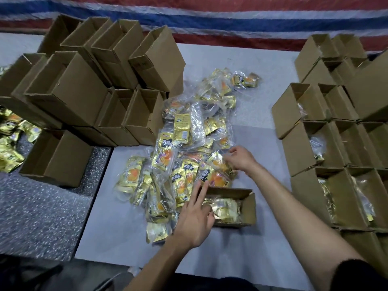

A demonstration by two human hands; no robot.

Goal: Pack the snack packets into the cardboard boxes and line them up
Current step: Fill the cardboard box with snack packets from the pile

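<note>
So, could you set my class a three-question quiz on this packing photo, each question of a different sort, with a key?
1. True or false: the open box nearest the person already holds gold packets.
2. What does the person's right grip pinch? A) a snack packet in the loose pile; B) a box flap; C) a roll of tape.
3. Fill in: the rows of packed boxes stand on the person's ____ side.

Key: 1 true; 2 A; 3 right.
</note>
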